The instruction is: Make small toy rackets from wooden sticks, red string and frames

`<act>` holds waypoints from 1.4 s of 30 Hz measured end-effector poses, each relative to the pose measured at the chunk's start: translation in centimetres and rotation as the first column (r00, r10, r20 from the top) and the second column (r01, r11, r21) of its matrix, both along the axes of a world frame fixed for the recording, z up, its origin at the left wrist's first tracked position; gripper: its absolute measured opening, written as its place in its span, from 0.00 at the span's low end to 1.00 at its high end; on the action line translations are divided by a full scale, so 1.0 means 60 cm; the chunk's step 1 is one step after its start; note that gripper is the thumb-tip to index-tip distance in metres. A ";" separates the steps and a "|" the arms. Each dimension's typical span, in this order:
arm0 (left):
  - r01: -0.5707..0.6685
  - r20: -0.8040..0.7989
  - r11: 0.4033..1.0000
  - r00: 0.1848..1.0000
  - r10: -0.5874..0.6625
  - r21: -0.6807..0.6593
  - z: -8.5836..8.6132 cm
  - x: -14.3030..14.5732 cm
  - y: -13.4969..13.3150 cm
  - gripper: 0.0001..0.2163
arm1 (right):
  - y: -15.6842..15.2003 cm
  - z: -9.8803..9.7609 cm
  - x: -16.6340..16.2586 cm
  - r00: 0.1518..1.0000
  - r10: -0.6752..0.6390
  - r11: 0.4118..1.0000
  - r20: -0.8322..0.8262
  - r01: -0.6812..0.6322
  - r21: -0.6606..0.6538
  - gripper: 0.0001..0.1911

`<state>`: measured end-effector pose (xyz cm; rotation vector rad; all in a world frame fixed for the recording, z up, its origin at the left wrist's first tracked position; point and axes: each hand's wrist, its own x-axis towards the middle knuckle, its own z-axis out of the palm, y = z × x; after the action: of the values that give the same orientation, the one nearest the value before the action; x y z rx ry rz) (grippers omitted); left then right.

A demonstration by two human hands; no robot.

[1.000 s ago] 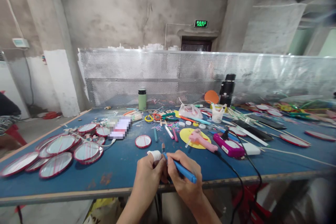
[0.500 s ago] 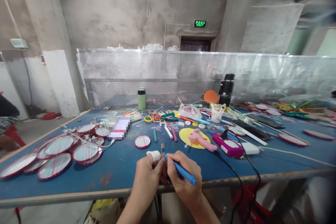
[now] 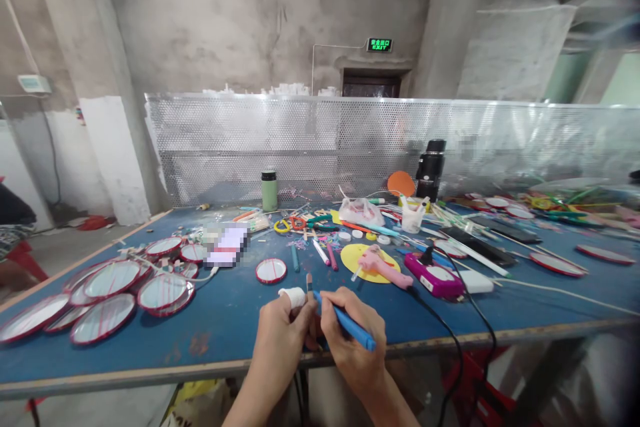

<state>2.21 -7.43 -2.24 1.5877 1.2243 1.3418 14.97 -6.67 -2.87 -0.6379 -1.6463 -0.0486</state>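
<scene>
My right hand (image 3: 355, 333) grips a blue marker pen (image 3: 356, 330) like a writing tool, its tip end pointing at my left hand. Between the closed fingers of my left hand (image 3: 283, 330) stands a small flat wooden stick (image 3: 309, 281), brown at the top and greyish lower down; its lower part is hidden by the fingers. White wrapping (image 3: 293, 296) covers one left finger. Both hands meet over the table's front edge. Just beyond them lie a small round red-rimmed disc (image 3: 271, 271), a teal marker (image 3: 295, 258) and a pink marker (image 3: 332, 257).
On the blue table (image 3: 220, 320), red-rimmed discs (image 3: 103, 317) pile up at left near a phone (image 3: 229, 245). A pink glue gun (image 3: 383, 267) rests on a yellow disc (image 3: 350, 257), beside a purple box (image 3: 434, 275) with black cables. Bottles stand behind.
The marker and my right hand have shifted very slightly right. My left hand still pinches the wooden stick in nearly the same place.
</scene>
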 end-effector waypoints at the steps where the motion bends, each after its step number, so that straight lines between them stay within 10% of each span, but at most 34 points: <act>1: 0.000 -0.007 1.000 1.000 0.000 0.002 0.000 0.000 0.000 0.16 | 0.000 0.001 0.000 1.000 -0.009 1.000 -0.003 0.009 0.003 0.06; 42: 0.013 0.031 1.000 0.999 -0.014 0.018 -0.008 -0.001 0.003 0.16 | 0.000 0.003 -0.004 0.999 0.039 0.999 0.017 -0.039 0.001 0.06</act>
<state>2.16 -7.24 -2.72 1.5791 1.1836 1.3678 14.74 -6.67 -2.71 -0.6051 -1.6743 -0.0266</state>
